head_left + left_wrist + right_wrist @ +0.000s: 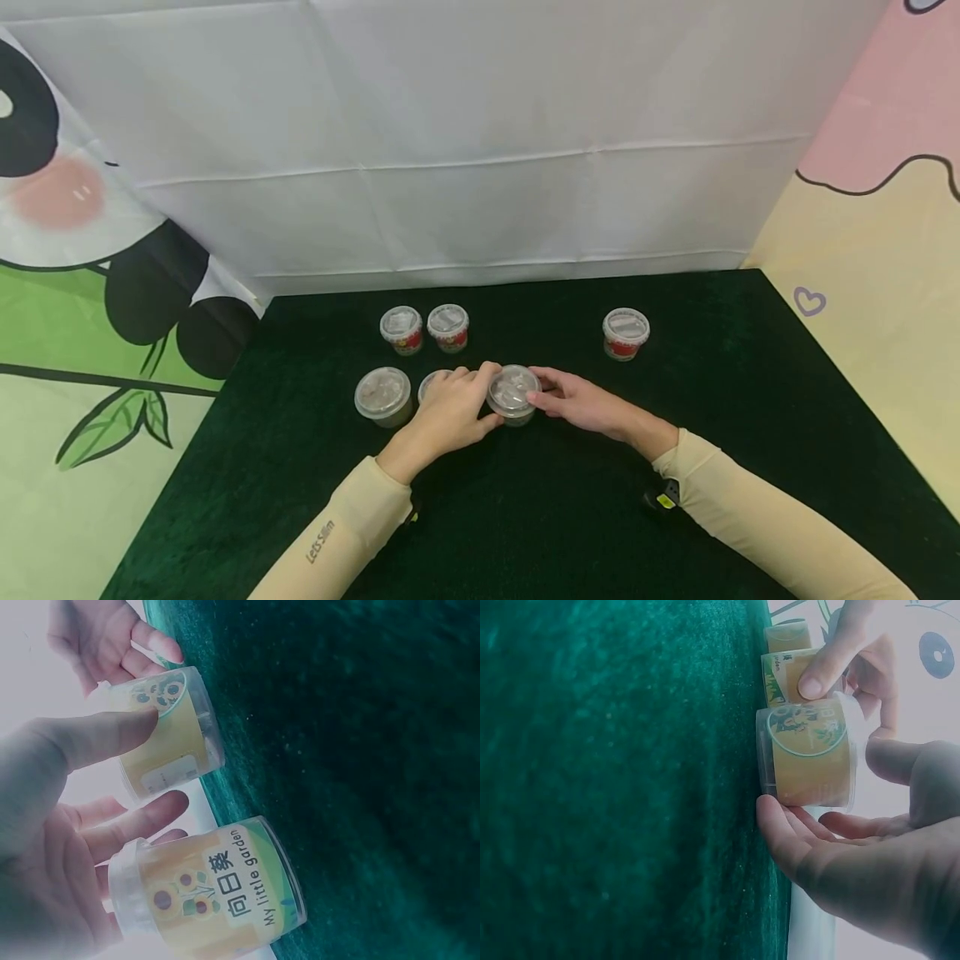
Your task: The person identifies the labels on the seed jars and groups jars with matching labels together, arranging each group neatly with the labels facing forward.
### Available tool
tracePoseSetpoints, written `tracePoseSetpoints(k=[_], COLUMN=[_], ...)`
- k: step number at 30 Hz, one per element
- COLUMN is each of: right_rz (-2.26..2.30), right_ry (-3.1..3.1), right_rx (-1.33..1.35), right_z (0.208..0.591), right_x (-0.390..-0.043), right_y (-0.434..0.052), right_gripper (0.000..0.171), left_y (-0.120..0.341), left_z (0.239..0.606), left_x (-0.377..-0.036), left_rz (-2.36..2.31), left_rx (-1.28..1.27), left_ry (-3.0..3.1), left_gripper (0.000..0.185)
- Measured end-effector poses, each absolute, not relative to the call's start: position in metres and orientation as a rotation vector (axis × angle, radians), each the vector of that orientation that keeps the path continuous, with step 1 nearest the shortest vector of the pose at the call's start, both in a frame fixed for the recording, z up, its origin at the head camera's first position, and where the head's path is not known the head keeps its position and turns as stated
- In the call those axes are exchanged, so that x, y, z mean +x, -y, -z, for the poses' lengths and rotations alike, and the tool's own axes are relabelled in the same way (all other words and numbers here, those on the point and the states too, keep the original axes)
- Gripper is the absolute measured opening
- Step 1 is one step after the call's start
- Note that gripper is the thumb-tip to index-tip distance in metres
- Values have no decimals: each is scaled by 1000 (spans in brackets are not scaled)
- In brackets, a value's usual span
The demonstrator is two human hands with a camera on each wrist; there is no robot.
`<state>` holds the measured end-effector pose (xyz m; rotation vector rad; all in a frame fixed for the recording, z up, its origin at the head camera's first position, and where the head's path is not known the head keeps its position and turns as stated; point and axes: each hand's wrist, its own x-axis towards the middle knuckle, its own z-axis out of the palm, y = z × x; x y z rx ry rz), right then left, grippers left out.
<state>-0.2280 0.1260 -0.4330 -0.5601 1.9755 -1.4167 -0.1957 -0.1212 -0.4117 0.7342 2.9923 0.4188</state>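
Both hands met at 1 small lidded tub [513,393] standing upright on the green-covered table [675,500], in the front row near the table's middle. The left hand [450,410] had its thumb and fingertips curled against the tub's left side; in the left wrist view the thumb pressed the yellow label. The right hand [581,404] bore on the opposite side, with its fingers [795,840] under the tub wall and its thumb near the lid edge. Each grip was therefore closed on the tub from its own side, in my judgement to steady it between 2 opposed contacts. The tub rested on the cloth and was not lifted.

A second tub [431,383] stood just beside it, largely hidden behind the left hand; its label, seen in the left wrist view [217,889], bore sunflowers and the words "My little garden". A third tub [383,396] stood further left in the same row. Behind them stood 2 red-labelled tubs [425,328] side by side, and 1 more red-labelled tub [626,333] well apart to the right.

All 6 carried clear lids, in place. The contents could not be determined: the labels covered the walls, and the lids showed only glare.
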Motion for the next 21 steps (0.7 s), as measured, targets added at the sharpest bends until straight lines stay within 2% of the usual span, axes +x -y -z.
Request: tracePoseSetpoints(k=[13, 21], right_rz=[1406, 1410], right_ry=[-1986, -1962], right_rx=[-551, -566], right_z=[435, 429], right_x=[-229, -231], right_y=[-125, -130], right_gripper=[67, 74], left_y=[121, 120], left_z=[411, 400], left_x=[-194, -192], left_rz=[-385, -380], left_rx=[744, 713], left_ry=[-2998, -2903], left_gripper=[67, 74])
